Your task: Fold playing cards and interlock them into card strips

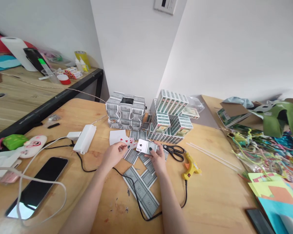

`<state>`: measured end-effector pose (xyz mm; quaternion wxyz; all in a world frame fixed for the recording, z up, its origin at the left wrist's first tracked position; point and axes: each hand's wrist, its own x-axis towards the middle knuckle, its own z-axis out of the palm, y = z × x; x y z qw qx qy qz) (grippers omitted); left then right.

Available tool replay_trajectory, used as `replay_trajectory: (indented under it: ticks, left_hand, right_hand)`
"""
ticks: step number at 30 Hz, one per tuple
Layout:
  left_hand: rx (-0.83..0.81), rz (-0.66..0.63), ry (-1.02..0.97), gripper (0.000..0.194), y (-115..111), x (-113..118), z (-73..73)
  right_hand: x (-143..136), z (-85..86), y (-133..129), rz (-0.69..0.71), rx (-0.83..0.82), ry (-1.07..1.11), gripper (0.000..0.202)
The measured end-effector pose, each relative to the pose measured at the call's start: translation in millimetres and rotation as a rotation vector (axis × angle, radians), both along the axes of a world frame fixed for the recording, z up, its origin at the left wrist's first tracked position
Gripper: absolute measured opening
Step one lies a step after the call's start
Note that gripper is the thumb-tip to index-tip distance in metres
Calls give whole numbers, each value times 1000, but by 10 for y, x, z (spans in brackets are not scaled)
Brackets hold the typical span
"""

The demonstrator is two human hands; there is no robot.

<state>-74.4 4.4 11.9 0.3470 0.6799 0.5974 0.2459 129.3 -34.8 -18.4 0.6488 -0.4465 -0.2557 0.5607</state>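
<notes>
My right hand (157, 155) is closed around a small stack of playing cards (142, 146), with a two of spades showing on top. Close by on the left, my left hand (116, 154) has its fingertips pinched together at the edge of some face-up heart cards (127, 140). Whether a card sits in that pinch is hidden. Patterned card backs (148, 178) lie scattered below both hands, and a longer joined strip of cards (141, 191) is nearest me. Behind the hands stands a hollow structure built from cards (125, 110).
Stacked card boxes (169, 113) stand at the back right. Black scissors (175, 152) and a yellow glue gun (191, 166) lie right of my hand; the gun's black cord crosses the cards. A white power block (85, 139) and a phone (37, 187) are on the left.
</notes>
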Motion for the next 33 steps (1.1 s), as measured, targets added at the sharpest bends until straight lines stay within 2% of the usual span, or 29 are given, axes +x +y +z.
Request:
replay_trajectory:
  ticks: [2, 5, 8, 12, 15, 19, 22, 26, 30, 33]
  left_hand:
    - [4, -42, 187, 36, -59, -18, 19]
    - [67, -67, 330, 49, -146, 75, -2]
    - [58, -69, 403, 44, -186, 215, -25]
    - [-28, -78, 393, 36, -177, 325, -4]
    - [-70, -80, 320, 29, -156, 313, 5]
    - [-132, -76, 128, 11, -64, 184, -24]
    - [-124, 32, -134, 19, 50, 116, -71]
    - [-103, 166, -456, 28, 162, 180, -185]
    - [-65, 145, -470, 35, 179, 241, -301]
    - [-91, 131, -475, 36, 161, 216, -321]
  right_hand:
    - [9, -2, 6, -25, 8, 43, 40]
    - [8, -3, 13, -46, 17, 62, 39]
    - [-8, -9, 16, -53, 23, 18, 41]
    - [-34, 1, 2, -49, 53, -57, 48]
    - [-41, 19, -10, -27, 72, -71, 52]
    - [-32, 12, -4, -38, 57, -43, 51]
    - [-20, -16, 14, -90, 31, -23, 47]
    - [-13, -41, 27, -104, 25, -22, 45]
    - [-11, -44, 26, -98, 24, -19, 45]
    - [-7, -40, 24, -105, 26, -6, 45]
